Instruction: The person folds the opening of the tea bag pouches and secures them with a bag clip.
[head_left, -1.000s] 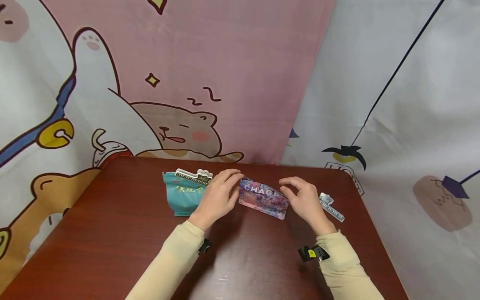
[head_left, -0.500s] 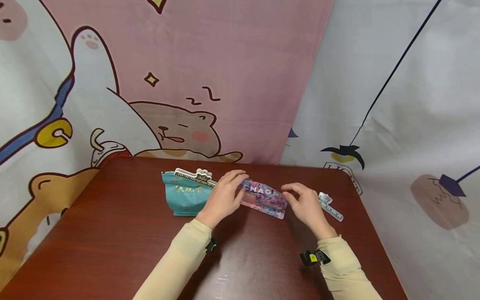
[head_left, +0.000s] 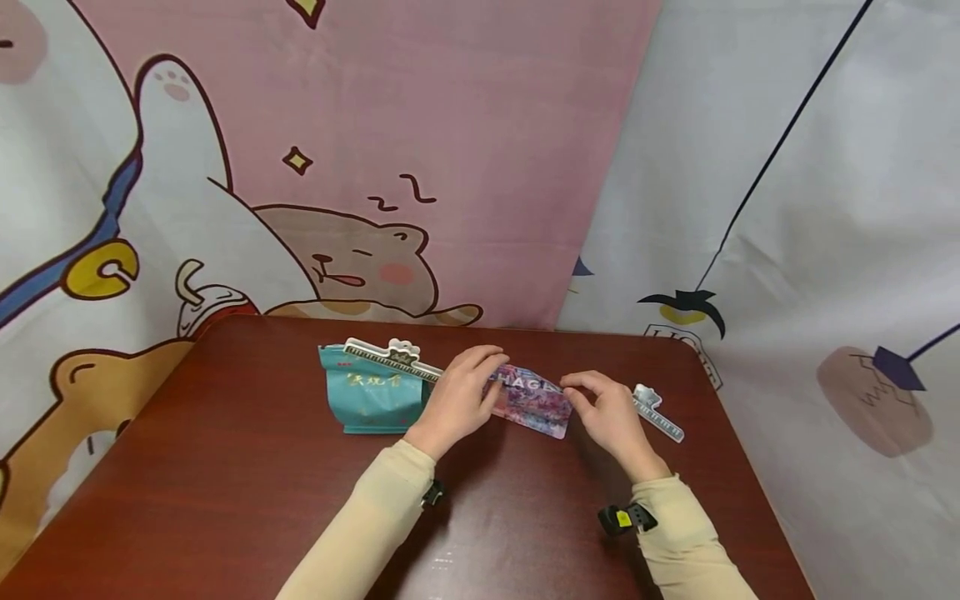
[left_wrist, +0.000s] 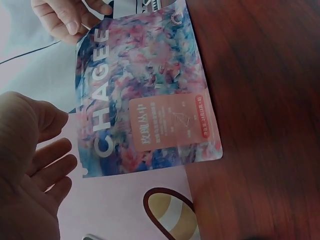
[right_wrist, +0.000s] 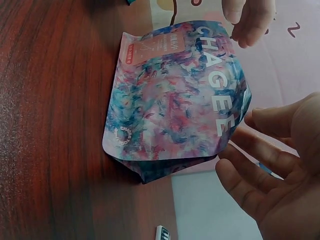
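Note:
A pink-and-blue printed tea pouch (head_left: 532,404) lettered CHAGEE stands on the table between the two hands, its face toward me. My right hand (head_left: 611,417) pinches the pouch's upper right corner, thumb in front and a finger behind it, as the right wrist view shows. By the upper left corner is my left hand (head_left: 461,396); in the left wrist view its thumb and bent fingers (left_wrist: 52,162) are spread apart just beside the pouch's edge. From the head, that hand hides the pouch's left part. The pouch's top edge (right_wrist: 245,92) bulges outward.
Left of the hands, a teal pouch (head_left: 375,408) stands with a long ruler-patterned sealing clip (head_left: 393,357) across its top. Another such clip (head_left: 660,417) lies on the table (head_left: 225,483) beyond the right wrist. A printed cloth (head_left: 480,167) hangs behind the table's far edge.
My left hand has moved rightward, away from the teal pouch and over the printed pouch's left side, covering more of its lettering. My right hand has shifted slightly down at the right corner.

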